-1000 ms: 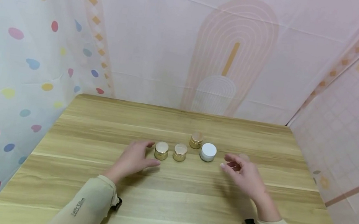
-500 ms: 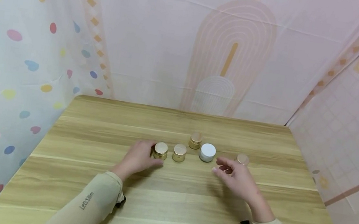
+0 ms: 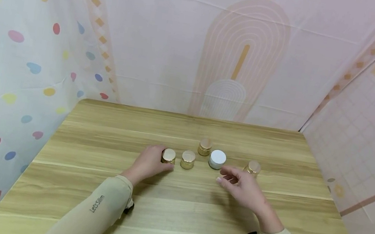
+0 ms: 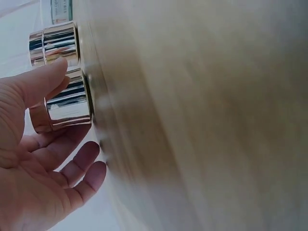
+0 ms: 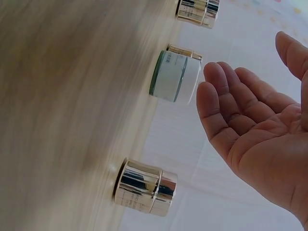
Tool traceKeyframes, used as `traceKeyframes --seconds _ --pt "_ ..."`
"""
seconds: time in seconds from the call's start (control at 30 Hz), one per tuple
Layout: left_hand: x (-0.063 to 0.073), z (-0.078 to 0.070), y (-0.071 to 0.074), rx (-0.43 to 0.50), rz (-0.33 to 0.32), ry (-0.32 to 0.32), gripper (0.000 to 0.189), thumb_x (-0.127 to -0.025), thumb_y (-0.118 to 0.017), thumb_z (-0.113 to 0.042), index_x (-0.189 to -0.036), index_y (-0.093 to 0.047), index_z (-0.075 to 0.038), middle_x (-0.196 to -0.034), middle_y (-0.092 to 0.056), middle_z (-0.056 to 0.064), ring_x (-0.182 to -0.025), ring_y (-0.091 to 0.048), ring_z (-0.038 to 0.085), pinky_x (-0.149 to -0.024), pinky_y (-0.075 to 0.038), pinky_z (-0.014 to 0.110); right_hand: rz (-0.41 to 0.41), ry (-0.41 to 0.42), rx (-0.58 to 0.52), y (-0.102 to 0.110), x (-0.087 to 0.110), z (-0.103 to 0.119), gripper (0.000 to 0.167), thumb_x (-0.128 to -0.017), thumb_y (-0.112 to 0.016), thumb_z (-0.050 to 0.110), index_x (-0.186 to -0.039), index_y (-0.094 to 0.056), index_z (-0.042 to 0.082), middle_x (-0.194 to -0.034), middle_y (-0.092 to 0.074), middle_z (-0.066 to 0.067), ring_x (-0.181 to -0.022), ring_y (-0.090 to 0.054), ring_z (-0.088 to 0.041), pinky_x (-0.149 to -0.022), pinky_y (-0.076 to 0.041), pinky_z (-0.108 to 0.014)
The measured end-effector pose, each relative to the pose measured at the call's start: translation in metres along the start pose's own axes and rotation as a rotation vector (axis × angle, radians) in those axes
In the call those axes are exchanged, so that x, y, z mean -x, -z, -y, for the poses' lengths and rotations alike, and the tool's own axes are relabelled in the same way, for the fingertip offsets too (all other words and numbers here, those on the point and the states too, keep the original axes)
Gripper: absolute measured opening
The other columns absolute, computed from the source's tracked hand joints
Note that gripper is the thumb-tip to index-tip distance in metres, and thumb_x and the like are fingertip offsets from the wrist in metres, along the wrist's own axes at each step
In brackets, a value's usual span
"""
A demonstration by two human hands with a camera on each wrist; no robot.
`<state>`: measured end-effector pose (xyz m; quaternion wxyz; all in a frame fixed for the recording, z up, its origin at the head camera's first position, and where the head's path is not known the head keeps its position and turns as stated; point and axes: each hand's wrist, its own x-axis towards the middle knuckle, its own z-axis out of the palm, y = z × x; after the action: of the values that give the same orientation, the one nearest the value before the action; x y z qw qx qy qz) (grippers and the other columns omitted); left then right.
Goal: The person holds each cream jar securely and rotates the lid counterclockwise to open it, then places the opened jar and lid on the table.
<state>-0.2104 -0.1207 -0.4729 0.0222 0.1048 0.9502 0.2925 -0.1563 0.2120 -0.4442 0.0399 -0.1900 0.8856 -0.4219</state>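
Observation:
My left hand [image 3: 152, 163] grips the leftmost gold jar [image 3: 168, 155], thumb on the near side and fingers on the far side. In the left wrist view this shiny jar [image 4: 70, 107] stands on the wood between thumb and index finger, while the other fingers spread loosely below it. A second gold jar [image 3: 188, 160] stands just to its right. My right hand [image 3: 244, 188] is empty, fingers gently bent and apart, near the front right of a white-lidded jar [image 3: 217, 159]. The right wrist view shows this jar's pale green body [image 5: 168, 77] beyond the fingertips.
Another gold jar [image 3: 205, 147] stands behind the white-lidded one. One more gold jar [image 3: 253, 168] is partly hidden behind my right hand. All are on a wooden table [image 3: 172, 220], with patterned cloth [image 3: 162, 40] hanging at its back and sides.
My left hand has moved right and closed around the leftmost gold jar. The right hand has moved left toward the white-lidded jar, uncovering the far-right gold jar.

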Motion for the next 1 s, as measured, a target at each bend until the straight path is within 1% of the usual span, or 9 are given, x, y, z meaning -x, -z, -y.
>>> traceKeyframes --seconds 0.13,0.3,0.4,0.47,0.53,0.63,0.73,0.87,1.0 --pt "0.003 0.002 0.002 0.029 -0.007 0.007 0.039 -0.086 -0.088 -0.026 -0.112 -0.069 -0.004 -0.098 -0.073 0.006 -0.089 -0.066 0.021 -0.084 -0.057 0.043 0.012 -0.007 -0.007 -0.002 0.0 0.0 0.043 -0.102 -0.074 0.024 -0.133 -0.069 -0.005 -0.125 -0.076 -0.021 -0.104 -0.073 -0.02 -0.087 -0.059 -0.026" --pt "0.012 0.003 0.008 0.091 -0.024 0.012 0.04 -0.089 -0.085 -0.023 -0.118 -0.068 -0.003 -0.101 -0.074 0.007 -0.089 -0.067 0.02 -0.082 -0.058 0.04 0.025 -0.019 -0.012 -0.004 0.0 0.003 0.043 -0.101 -0.075 0.024 -0.134 -0.069 -0.003 -0.126 -0.076 -0.019 -0.105 -0.073 -0.02 -0.087 -0.06 -0.026" --pt "0.019 0.002 0.013 0.142 -0.024 0.01 0.038 -0.089 -0.085 -0.025 -0.117 -0.068 -0.004 -0.099 -0.073 0.006 -0.087 -0.065 0.018 -0.077 -0.056 0.036 0.04 -0.012 -0.007 -0.006 -0.001 0.005 0.043 -0.102 -0.074 0.026 -0.135 -0.069 -0.002 -0.125 -0.077 -0.018 -0.105 -0.073 -0.019 -0.087 -0.06 -0.026" --pt "0.024 0.001 0.014 0.169 -0.024 0.012 0.041 -0.089 -0.086 -0.028 -0.117 -0.068 -0.005 -0.097 -0.073 0.006 -0.085 -0.065 0.018 -0.075 -0.055 0.034 0.052 -0.006 -0.004 -0.007 -0.002 0.006 0.044 -0.102 -0.074 0.027 -0.135 -0.069 -0.002 -0.124 -0.077 -0.018 -0.105 -0.073 -0.018 -0.088 -0.06 -0.025" --pt "0.028 0.0 0.015 0.176 -0.032 0.014 0.047 -0.087 -0.088 -0.033 -0.12 -0.069 -0.006 -0.097 -0.073 0.005 -0.085 -0.065 0.017 -0.074 -0.056 0.032 0.064 0.005 0.002 -0.009 -0.004 0.008 0.044 -0.102 -0.073 0.028 -0.135 -0.069 -0.002 -0.121 -0.078 -0.016 -0.104 -0.073 -0.017 -0.088 -0.06 -0.025" --pt "0.033 -0.003 0.013 0.182 -0.044 0.014 0.054 -0.085 -0.09 -0.036 -0.126 -0.07 -0.007 -0.1 -0.074 0.005 -0.087 -0.066 0.018 -0.076 -0.057 0.035 0.082 0.021 0.004 -0.013 -0.007 0.012 0.046 -0.102 -0.073 0.028 -0.135 -0.069 -0.003 -0.118 -0.079 -0.013 -0.103 -0.073 -0.017 -0.088 -0.06 -0.026" --pt "0.037 -0.007 0.01 0.177 -0.064 0.008 0.057 -0.082 -0.092 -0.036 -0.128 -0.072 -0.009 -0.105 -0.076 0.005 -0.094 -0.068 0.019 -0.085 -0.059 0.04 0.103 0.03 0.012 -0.018 -0.01 0.017 0.047 -0.102 -0.073 0.03 -0.137 -0.068 -0.002 -0.118 -0.079 -0.01 -0.103 -0.072 -0.016 -0.088 -0.06 -0.026" --pt "0.041 -0.012 0.008 0.168 -0.082 -0.007 0.056 -0.08 -0.093 -0.031 -0.127 -0.073 -0.008 -0.11 -0.076 0.009 -0.102 -0.069 0.025 -0.095 -0.059 0.048 0.128 0.037 0.011 -0.027 -0.015 0.026 0.048 -0.103 -0.072 0.032 -0.138 -0.068 0.0 -0.116 -0.079 -0.006 -0.104 -0.072 -0.015 -0.088 -0.059 -0.025" --pt "0.043 -0.018 0.004 0.155 -0.1 -0.027 0.056 -0.078 -0.094 -0.026 -0.126 -0.074 -0.006 -0.115 -0.074 0.015 -0.106 -0.067 0.03 -0.097 -0.058 0.052 0.137 0.059 0.013 -0.038 -0.021 0.037 0.047 -0.102 -0.073 0.031 -0.136 -0.069 -0.001 -0.115 -0.079 -0.007 -0.105 -0.073 -0.018 -0.088 -0.06 -0.026"
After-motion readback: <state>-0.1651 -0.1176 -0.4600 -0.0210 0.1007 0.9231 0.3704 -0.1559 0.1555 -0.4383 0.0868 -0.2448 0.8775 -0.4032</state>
